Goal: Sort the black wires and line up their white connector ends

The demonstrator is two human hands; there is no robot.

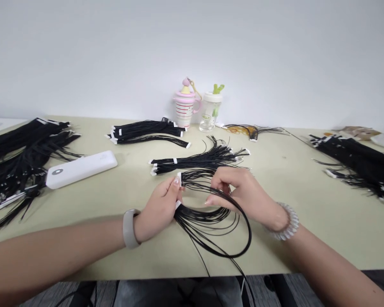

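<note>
A loose bundle of thin black wires [208,226] hangs in a loop over the table, with white connector ends at the top. My left hand [158,209] pinches those white ends [178,205] between thumb and fingers. My right hand [240,192] grips the same black wires a little to the right, fingers curled around them. Just beyond my hands, a second wire bundle with white ends [192,162] lies on the table, nearly touching my right fingers.
Several more black wire bundles lie on the beige table [307,238], at the back [147,132], far left [19,157] and far right [355,162]. A white power bank [81,169] sits left. A pink cup [185,102] and clear bottle [210,113] stand against the wall.
</note>
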